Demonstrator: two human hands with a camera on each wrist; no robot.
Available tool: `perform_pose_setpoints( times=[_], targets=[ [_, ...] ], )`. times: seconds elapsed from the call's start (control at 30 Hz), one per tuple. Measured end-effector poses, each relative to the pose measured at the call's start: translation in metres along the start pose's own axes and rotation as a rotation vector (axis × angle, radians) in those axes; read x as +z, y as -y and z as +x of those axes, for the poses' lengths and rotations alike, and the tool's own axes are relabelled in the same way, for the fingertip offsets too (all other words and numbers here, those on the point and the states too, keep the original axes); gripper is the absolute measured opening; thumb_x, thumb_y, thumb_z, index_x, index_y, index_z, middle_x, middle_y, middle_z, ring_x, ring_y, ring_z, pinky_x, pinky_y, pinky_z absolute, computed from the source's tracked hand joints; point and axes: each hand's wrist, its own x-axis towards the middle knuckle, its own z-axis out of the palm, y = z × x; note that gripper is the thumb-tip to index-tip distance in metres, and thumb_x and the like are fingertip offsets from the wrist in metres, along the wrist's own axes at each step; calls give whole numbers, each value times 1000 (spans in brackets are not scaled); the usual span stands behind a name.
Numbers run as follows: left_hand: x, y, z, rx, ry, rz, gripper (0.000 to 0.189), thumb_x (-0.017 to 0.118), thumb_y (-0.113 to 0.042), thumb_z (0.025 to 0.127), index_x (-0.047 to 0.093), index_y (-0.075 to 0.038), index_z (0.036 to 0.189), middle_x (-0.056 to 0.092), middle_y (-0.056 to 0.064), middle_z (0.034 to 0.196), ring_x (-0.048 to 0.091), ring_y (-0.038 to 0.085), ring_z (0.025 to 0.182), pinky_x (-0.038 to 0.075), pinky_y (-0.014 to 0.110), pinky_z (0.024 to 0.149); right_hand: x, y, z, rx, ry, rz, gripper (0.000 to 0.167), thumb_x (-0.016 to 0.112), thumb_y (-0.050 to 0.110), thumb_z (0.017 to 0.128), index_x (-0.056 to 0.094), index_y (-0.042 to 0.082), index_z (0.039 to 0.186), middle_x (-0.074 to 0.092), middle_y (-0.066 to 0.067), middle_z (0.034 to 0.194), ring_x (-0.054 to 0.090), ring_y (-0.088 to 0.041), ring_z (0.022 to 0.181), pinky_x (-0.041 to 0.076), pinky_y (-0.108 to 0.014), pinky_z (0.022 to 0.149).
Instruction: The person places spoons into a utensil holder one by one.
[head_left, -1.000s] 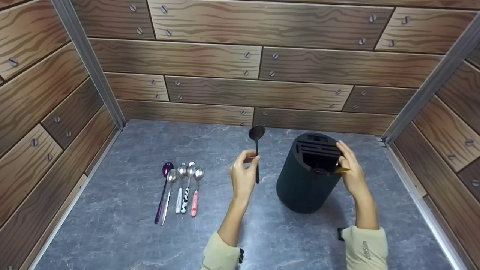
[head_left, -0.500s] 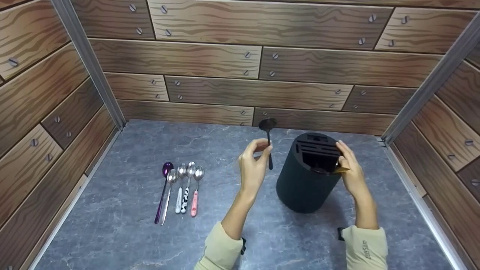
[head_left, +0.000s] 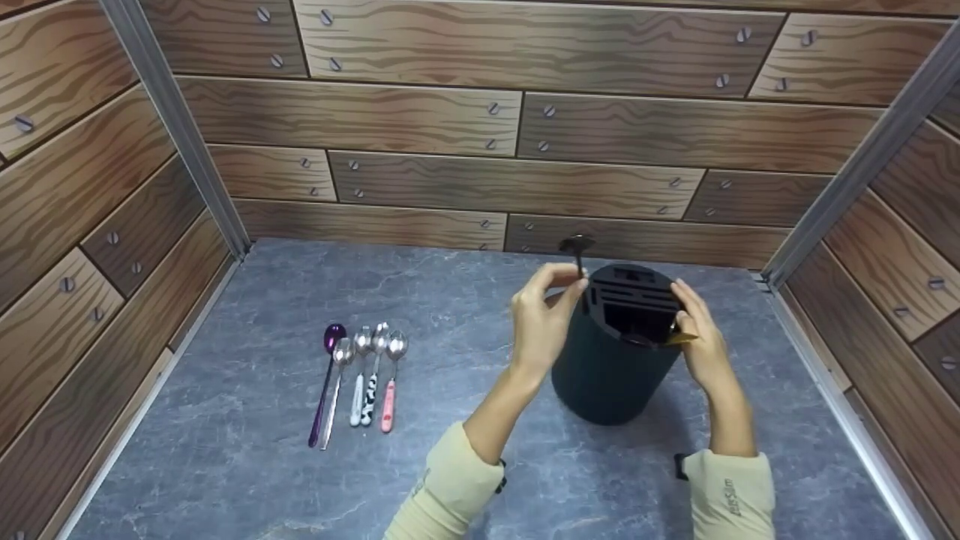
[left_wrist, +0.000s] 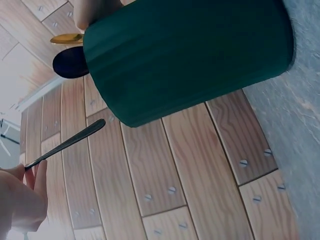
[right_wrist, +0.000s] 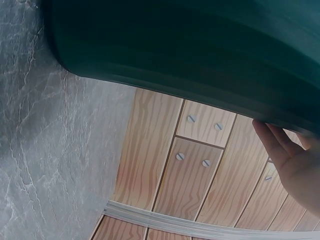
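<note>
In the head view my left hand (head_left: 547, 319) pinches a black spoon (head_left: 577, 243) by its handle, bowl up, at the left side of a dark green utensil holder (head_left: 611, 375). In the left wrist view the spoon's handle (left_wrist: 70, 142) points its free end toward the holder's top rim. My right hand (head_left: 705, 345) rests on the holder's right side at the rim. Its extended fingers (right_wrist: 275, 142) touch the wall in the right wrist view. A gold spoon (left_wrist: 66, 38) and a dark spoon (left_wrist: 70, 62) stick out of the holder's top.
Several spoons lie side by side at the left: a purple spoon (head_left: 322, 390), a plain silver spoon (head_left: 335, 390), and others with patterned or pink handles (head_left: 388, 409). Wood-patterned walls (head_left: 420, 180) enclose the grey marbled tabletop (head_left: 300, 495) at the back and both sides.
My left hand has carried the black spoon to the right and up, from beside the holder to its left rim. The right hand and the holder stay in place.
</note>
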Motion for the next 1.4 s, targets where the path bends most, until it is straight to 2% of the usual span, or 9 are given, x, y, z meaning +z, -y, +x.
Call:
perform_pose_setpoints(
  times=[0.37, 0.47, 0.6, 0.7, 0.8, 0.9, 1.07, 1.23, 1.4],
  targets=[
    [26, 3, 0, -30, 32, -30, 7, 66, -3, 82, 62, 1, 87, 67, 8, 84, 61, 7, 76, 52, 25, 69, 1, 0, 1, -9, -16, -12, 41, 32, 12, 97, 40, -1, 136, 32, -13, 144, 26, -29, 130, 22, -49, 102],
    [34, 7, -2, -61, 36, -73, 7, 67, -2, 81, 62, 1, 86, 67, 9, 84, 60, 6, 73, 52, 26, 68, 1, 0, 0, -8, -18, -15, 41, 31, 12, 97, 40, -1, 136, 32, -14, 143, 26, -31, 130, 22, -51, 101],
    [43, 12, -8, -143, 45, -137, 9, 68, -2, 80, 62, 2, 85, 67, 10, 84, 61, 6, 72, 52, 27, 68, 1, -1, -1, -2, -19, -17, 41, 31, 12, 98, 39, -1, 136, 32, -14, 144, 26, -31, 130, 22, -52, 101],
    [49, 15, -13, -172, 70, -134, 9, 68, -2, 80, 61, 2, 84, 68, 11, 83, 63, 6, 74, 52, 26, 68, 1, -1, -2, -5, -22, -19, 41, 31, 14, 98, 40, 0, 136, 32, -13, 144, 26, -31, 129, 22, -52, 100],
    [48, 4, -15, -159, 119, -65, 8, 67, 1, 79, 60, 4, 82, 68, 12, 82, 63, 7, 75, 51, 22, 68, 2, -1, -2, -10, -24, -20, 41, 31, 14, 98, 41, 0, 136, 33, -12, 144, 27, -30, 129, 23, -52, 100],
    [49, 5, -17, -143, 182, 44, 8, 67, -4, 80, 62, 3, 82, 68, 9, 83, 63, 5, 77, 50, 17, 69, 1, -1, -1, -16, -16, -10, 42, 31, 16, 99, 40, -1, 136, 32, -12, 144, 26, -31, 129, 22, -53, 100],
    [52, 19, -22, -70, 285, 220, 14, 66, -18, 81, 69, -4, 84, 69, 0, 84, 60, -5, 81, 45, 10, 71, 0, 0, -1, -10, -9, -5, 44, 29, 20, 100, 38, -3, 136, 30, -12, 145, 24, -32, 130, 20, -56, 100],
    [50, 21, -25, 3, 368, 410, 14, 67, -21, 82, 73, -10, 87, 69, -5, 86, 59, -2, 86, 42, 10, 76, 0, -1, 0, -25, -23, -3, 42, 31, 17, 99, 40, -1, 136, 32, -13, 144, 26, -30, 130, 21, -54, 101],
    [46, 23, -26, 10, 386, 484, 11, 69, -15, 81, 75, -10, 89, 69, 0, 91, 60, 4, 91, 42, 13, 81, 1, 0, -1, -27, -29, 0, 41, 32, 14, 99, 40, -1, 136, 32, -14, 143, 26, -30, 130, 22, -50, 102]
  ],
)
